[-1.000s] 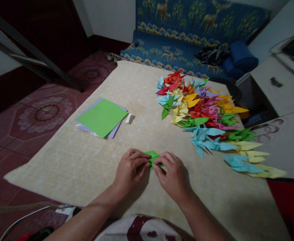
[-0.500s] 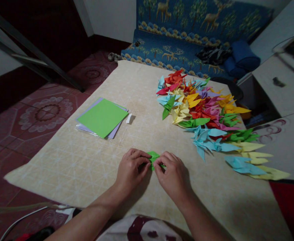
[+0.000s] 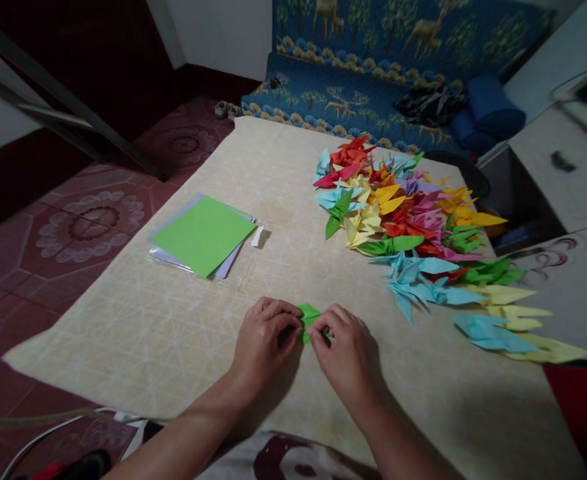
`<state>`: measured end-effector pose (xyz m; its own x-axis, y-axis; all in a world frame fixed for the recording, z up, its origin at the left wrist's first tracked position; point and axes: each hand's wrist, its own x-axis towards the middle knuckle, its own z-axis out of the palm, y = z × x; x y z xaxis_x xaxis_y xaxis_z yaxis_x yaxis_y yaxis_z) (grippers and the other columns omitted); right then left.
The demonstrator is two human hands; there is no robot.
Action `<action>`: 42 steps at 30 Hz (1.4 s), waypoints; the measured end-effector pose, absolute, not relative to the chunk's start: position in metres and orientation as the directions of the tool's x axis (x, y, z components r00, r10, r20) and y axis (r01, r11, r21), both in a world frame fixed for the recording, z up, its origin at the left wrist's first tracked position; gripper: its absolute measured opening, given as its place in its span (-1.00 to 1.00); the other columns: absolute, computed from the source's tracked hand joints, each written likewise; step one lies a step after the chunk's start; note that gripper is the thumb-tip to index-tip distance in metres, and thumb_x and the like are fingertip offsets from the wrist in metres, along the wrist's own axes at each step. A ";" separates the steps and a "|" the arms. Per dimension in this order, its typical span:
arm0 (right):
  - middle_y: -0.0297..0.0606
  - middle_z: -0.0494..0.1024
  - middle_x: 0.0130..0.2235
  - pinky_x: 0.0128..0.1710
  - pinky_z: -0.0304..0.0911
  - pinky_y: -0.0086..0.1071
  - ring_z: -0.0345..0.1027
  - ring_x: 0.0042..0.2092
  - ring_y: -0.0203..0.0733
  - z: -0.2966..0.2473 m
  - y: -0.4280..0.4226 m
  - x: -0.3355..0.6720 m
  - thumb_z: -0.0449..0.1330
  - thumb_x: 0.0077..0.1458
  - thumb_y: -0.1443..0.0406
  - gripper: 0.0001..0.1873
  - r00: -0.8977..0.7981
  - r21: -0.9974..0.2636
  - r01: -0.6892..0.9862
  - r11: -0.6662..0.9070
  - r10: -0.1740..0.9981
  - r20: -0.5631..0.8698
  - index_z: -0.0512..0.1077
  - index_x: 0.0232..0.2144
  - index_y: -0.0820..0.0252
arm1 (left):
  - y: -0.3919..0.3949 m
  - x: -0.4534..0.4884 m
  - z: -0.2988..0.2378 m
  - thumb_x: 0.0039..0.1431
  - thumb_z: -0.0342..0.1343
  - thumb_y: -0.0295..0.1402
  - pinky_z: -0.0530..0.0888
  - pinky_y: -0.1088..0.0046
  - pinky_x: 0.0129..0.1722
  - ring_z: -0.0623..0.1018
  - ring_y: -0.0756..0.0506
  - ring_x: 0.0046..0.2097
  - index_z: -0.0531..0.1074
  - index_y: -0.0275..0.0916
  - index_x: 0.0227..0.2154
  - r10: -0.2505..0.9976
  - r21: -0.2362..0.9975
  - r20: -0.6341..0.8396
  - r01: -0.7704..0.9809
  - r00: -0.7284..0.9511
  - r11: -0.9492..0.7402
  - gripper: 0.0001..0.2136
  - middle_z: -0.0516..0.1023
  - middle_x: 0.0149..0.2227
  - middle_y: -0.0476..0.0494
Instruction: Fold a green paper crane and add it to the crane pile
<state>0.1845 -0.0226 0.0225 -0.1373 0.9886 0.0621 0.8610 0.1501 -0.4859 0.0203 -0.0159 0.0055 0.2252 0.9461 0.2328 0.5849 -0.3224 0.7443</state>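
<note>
Between my hands, low over the table, is a small piece of folded green paper (image 3: 308,312). My left hand (image 3: 271,333) pinches its left side between thumb and fingers. On its right side my right hand (image 3: 342,340) grips it, fingertips close to those of the left. Much of the paper is hidden behind the fingers, so its exact folds cannot be made out. Farther off to the left lies a stack of square paper (image 3: 203,233), green on top with lilac beneath, on a clear plastic wrapper.
Many folded paper cranes (image 3: 388,245) in several colours cover the table's right side. A small white scrap (image 3: 257,236) lies beside the paper stack. The table's patterned cloth (image 3: 138,347) reaches toward a blue couch (image 3: 313,87) behind. A white cabinet (image 3: 548,180) stands at right.
Both hands keep their pinch on the green paper, almost in the same place. The whole view has shifted very slightly; nothing was let go.
</note>
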 end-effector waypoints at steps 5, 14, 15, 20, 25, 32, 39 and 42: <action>-0.34 0.42 -0.23 -0.35 0.18 -0.41 0.31 -0.27 -0.22 0.022 -0.018 0.189 0.32 -0.04 0.37 -0.79 -0.044 -0.560 0.827 0.052 0.999 0.029 0.33 -0.42 0.09 | -0.015 0.016 0.008 0.06 0.13 -0.60 0.41 0.25 -0.18 0.47 -0.13 -0.21 0.53 -0.18 -0.36 0.933 0.778 0.230 0.524 0.277 -0.347 -0.81 0.61 -0.26 -0.10; -0.31 0.48 -0.23 -0.31 0.27 -0.36 0.38 -0.27 -0.18 0.029 -0.007 0.200 0.35 -0.14 0.46 -0.56 -0.141 -0.539 0.835 0.115 0.990 -0.006 0.34 -0.20 0.09 | -0.017 0.006 0.002 0.00 0.03 -0.70 0.44 0.25 -0.18 0.49 -0.12 -0.20 0.50 -0.20 -0.41 0.913 0.808 0.269 0.444 0.307 -0.387 -0.73 0.62 -0.24 -0.10; -0.31 0.49 -0.24 -0.32 0.26 -0.36 0.39 -0.26 -0.17 0.031 -0.006 0.201 0.35 -0.14 0.45 -0.57 -0.155 -0.513 0.849 0.128 0.988 -0.010 0.35 -0.20 0.08 | -0.017 0.005 0.001 0.01 0.02 -0.70 0.44 0.25 -0.17 0.49 -0.12 -0.19 0.50 -0.19 -0.40 0.912 0.810 0.272 0.438 0.307 -0.389 -0.73 0.61 -0.22 -0.11; -0.36 0.49 -0.37 -0.37 0.15 -0.39 0.37 -0.32 -0.19 0.039 0.002 0.203 0.37 -0.15 0.40 -0.75 -0.227 -0.404 0.894 0.192 0.973 -0.039 0.38 -0.42 0.09 | -0.015 0.004 0.001 0.10 0.14 -0.49 0.42 0.18 -0.02 0.45 -0.19 0.02 0.46 -0.20 -0.12 0.915 0.788 0.329 0.467 0.232 -0.401 -0.74 0.48 -0.01 -0.25; -0.40 0.46 -0.43 -0.38 0.09 -0.43 0.33 -0.36 -0.25 0.033 0.001 0.210 0.37 -0.14 0.39 -0.80 -0.296 -0.438 0.865 0.246 0.954 -0.049 0.41 -0.48 0.09 | -0.011 0.003 0.006 0.07 0.24 -0.24 0.46 0.24 -0.19 0.51 -0.19 -0.17 0.43 -0.25 -0.05 0.906 0.740 0.301 0.526 0.297 -0.418 -0.62 0.57 -0.19 -0.24; -0.44 0.46 -0.44 -0.48 0.03 -0.49 0.30 -0.43 -0.31 0.031 -0.010 0.213 0.32 -0.09 0.39 -0.84 -0.276 -0.492 0.845 0.209 0.959 -0.067 0.40 -0.46 0.09 | -0.002 0.005 0.014 0.09 0.21 -0.20 0.37 0.44 -0.44 0.52 -0.09 -0.43 0.58 -0.21 -0.33 0.919 0.754 0.161 0.556 0.360 -0.350 -0.80 0.60 -0.45 -0.12; -0.38 0.47 -0.36 -0.39 0.13 -0.47 0.34 -0.33 -0.27 0.030 -0.015 0.210 0.28 -0.04 0.45 -0.81 -0.367 -0.507 0.802 0.318 0.930 0.003 0.40 -0.40 0.10 | 0.000 0.007 0.009 0.08 0.21 -0.31 0.35 0.47 -0.48 0.52 -0.05 -0.47 0.58 -0.23 -0.42 0.929 0.808 0.113 0.512 0.352 -0.292 -0.89 0.60 -0.48 -0.10; -0.36 0.46 -0.33 -0.35 0.16 -0.45 0.34 -0.29 -0.25 0.033 -0.017 0.209 0.23 0.02 0.47 -0.83 -0.431 -0.502 0.767 0.400 0.901 0.060 0.38 -0.37 0.11 | -0.001 0.007 0.011 0.11 0.20 -0.31 0.40 0.44 -0.41 0.54 -0.06 -0.43 0.56 -0.22 -0.45 0.911 0.847 0.196 0.406 0.364 -0.344 -0.88 0.60 -0.48 -0.10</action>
